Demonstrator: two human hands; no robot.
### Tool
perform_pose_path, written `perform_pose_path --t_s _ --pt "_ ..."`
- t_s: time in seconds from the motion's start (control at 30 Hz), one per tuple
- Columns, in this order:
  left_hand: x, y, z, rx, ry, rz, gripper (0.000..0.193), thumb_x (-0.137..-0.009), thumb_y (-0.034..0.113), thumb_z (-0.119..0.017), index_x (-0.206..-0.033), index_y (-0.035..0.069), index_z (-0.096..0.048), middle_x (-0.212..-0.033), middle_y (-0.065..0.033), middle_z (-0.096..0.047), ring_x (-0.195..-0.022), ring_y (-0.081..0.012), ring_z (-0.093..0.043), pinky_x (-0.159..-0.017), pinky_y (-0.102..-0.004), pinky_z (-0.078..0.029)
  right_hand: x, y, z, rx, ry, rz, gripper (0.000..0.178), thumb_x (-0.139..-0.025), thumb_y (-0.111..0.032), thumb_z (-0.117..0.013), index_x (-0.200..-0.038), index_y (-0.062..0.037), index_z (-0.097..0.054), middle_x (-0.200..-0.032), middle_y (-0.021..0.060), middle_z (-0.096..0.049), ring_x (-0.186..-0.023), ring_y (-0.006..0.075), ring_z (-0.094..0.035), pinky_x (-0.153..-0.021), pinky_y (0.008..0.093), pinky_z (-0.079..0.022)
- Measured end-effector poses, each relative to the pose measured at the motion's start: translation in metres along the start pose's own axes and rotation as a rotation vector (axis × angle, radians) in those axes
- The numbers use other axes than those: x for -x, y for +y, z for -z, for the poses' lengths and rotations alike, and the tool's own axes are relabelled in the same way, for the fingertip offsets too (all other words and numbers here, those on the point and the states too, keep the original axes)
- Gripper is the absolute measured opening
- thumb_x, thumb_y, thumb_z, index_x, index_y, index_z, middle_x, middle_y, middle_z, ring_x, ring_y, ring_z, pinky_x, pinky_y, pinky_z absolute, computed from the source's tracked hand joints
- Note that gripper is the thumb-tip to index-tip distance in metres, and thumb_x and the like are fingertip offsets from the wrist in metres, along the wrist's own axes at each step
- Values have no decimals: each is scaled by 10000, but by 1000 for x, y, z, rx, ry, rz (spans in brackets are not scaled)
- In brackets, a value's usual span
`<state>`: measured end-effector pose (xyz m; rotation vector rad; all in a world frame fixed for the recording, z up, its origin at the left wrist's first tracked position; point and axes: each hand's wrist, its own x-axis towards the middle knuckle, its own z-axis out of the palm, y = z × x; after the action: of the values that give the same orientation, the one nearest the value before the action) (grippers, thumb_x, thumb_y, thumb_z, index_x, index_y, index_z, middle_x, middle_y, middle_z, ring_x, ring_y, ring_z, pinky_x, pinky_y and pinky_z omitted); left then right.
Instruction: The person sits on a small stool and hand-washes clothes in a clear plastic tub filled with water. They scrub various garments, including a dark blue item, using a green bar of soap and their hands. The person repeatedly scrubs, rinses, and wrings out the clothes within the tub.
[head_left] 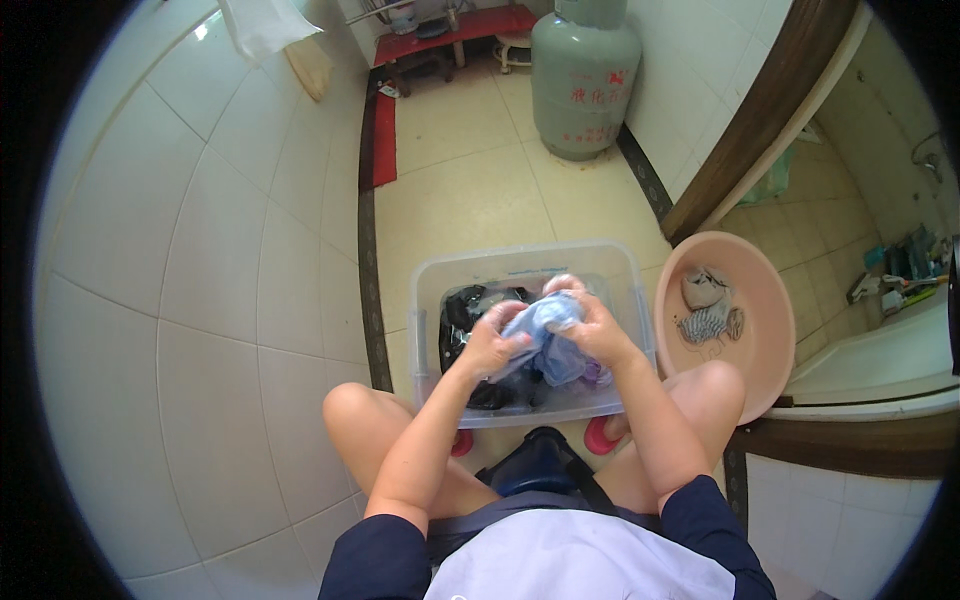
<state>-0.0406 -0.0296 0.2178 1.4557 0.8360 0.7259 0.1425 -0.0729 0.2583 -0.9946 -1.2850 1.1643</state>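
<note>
Both my hands grip a wet light-blue cloth, bunched up above a clear plastic tub. My left hand closes on its left side, and my right hand is wrapped round the upper right of the bundle. White suds cling to my fingers and to the cloth. The lower part of the cloth hangs down into the tub; its exact kind cannot be made out. Below and left of my hands, black clothing lies soaking in the tub. Something purple shows beside the blue cloth.
A pink basin with a pale cloth and a striped cloth stands right of the tub. Beyond are a grey-green gas cylinder and a low red bench. A tiled wall runs along the left, a doorway at the right.
</note>
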Motion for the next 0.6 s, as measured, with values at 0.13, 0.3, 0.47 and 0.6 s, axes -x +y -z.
perform_pose_path --t_s 0.13,0.3,0.47,0.6 --pt "9 -13 -8 -628 -30 -36 415 -651 174 -734 -1006 19 -585 -951 -147 -600 -897 -289 -572 -808 -325 -448 -4 -3 14 -757 147 -143 215 -853 -102 -583 -1055 -29 -574 -1107 102 -562 -980 187 -551 -850 335 -468" --pt "10 -17 -9 -90 103 50 382 -683 133 -582 -1043 5 -583 -951 -133 -619 -906 -271 -594 -845 -376 -453 -14 10 24 -581 538 -100 439 -924 -77 -467 -1332 -95 -306 -1118 155 -538 -973 181 -540 -849 327 -475" --pt "9 4 -29 1170 201 424 402 -804 163 -607 -1174 49 -497 -1019 -123 -589 -968 -233 -575 -876 -383 -460 -18 37 8 -113 611 -57 356 -898 -16 -444 -1248 -58 -392 -1066 114 -521 -1024 172 -496 -871 319 -458" --pt "11 13 -42 123 145 459 767 -637 231 -815 -1261 21 -423 -1168 -138 -518 -1062 -197 -505 -879 -348 -432 -14 41 4 -202 661 -53 204 -885 -23 -467 -1082 -44 -517 -926 72 -563 -898 127 -546 -777 259 -471"
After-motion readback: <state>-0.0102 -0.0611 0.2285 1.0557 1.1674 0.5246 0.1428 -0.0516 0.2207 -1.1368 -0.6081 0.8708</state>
